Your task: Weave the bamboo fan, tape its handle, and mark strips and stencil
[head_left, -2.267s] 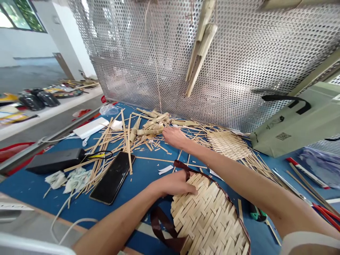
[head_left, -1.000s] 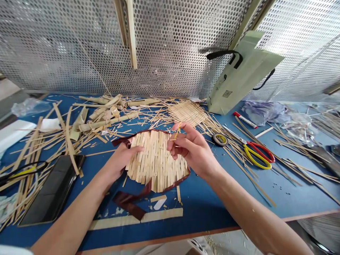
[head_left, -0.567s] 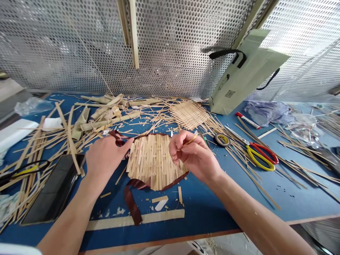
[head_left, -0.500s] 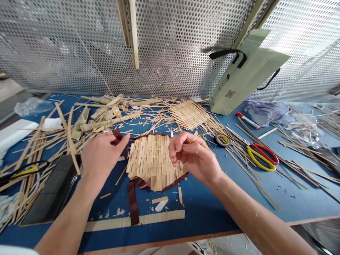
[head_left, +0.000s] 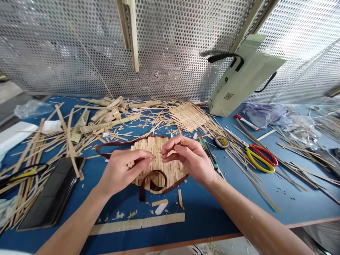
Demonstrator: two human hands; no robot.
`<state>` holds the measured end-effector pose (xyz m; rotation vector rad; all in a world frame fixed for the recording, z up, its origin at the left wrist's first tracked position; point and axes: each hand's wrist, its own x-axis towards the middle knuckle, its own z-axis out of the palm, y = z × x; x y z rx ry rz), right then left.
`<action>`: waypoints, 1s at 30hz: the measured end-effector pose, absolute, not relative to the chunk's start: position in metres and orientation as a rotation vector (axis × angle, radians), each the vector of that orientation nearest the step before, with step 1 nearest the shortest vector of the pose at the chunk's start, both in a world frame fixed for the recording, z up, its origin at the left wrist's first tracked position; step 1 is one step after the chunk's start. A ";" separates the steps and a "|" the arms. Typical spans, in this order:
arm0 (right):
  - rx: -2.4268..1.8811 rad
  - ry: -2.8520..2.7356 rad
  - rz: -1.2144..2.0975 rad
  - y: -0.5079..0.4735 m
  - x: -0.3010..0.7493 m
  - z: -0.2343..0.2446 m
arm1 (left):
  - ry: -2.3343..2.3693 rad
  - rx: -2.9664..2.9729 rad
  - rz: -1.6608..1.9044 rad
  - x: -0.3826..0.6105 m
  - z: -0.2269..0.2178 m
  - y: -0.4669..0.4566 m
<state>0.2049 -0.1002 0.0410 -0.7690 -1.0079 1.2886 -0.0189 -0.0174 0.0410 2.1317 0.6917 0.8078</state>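
Observation:
A small woven bamboo mat (head_left: 155, 145) edged with dark brown ribbon (head_left: 117, 144) lies on the blue table (head_left: 217, 209) in front of me. Both hands hover just above it, fingertips almost meeting. My left hand (head_left: 123, 171) has thumb and forefinger pinched together toward the right; what they hold is too fine to see. My right hand (head_left: 187, 159) is closed in a pinch on a thin yellow sliver (head_left: 183, 142) that sticks out past its fingers. A loose end of the ribbon curls into a loop (head_left: 152, 176) at the mat's near edge.
Red-and-yellow scissors (head_left: 259, 157), a tape roll (head_left: 221, 141) and a green-handled knife (head_left: 209, 152) lie to the right. A second woven mat (head_left: 188, 117), a bamboo strip pile (head_left: 106, 113) and a green bag (head_left: 244, 81) sit behind. A black phone (head_left: 53, 193) is left.
My left hand let go of the ribbon at the mat's left side and came to the centre, meeting the right hand. The ribbon end now lies curled in a loop at the front.

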 end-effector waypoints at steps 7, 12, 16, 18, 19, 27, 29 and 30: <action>-0.923 -1.118 1.085 -0.097 0.213 0.045 | 0.748 2.116 0.949 -0.019 0.035 -0.007; -1.157 -1.110 0.804 -0.091 0.223 0.045 | 0.904 2.187 1.157 -0.020 0.030 -0.003; -1.283 -1.107 0.745 -0.087 0.231 0.040 | 0.922 2.220 1.236 -0.020 0.025 -0.001; -1.301 -1.116 0.769 -0.086 0.232 0.039 | 0.936 2.212 1.280 -0.020 0.022 0.000; -1.297 -1.119 0.786 -0.086 0.233 0.039 | 0.942 2.207 1.295 -0.020 0.021 0.001; -1.274 -1.118 0.832 -0.086 0.229 0.040 | 0.932 2.204 1.298 -0.022 0.020 0.003; -1.279 -1.121 0.838 -0.085 0.229 0.039 | 0.917 2.214 1.300 -0.021 0.021 0.003; -1.286 -1.123 0.839 -0.085 0.229 0.038 | 0.908 2.221 1.302 -0.021 0.021 0.003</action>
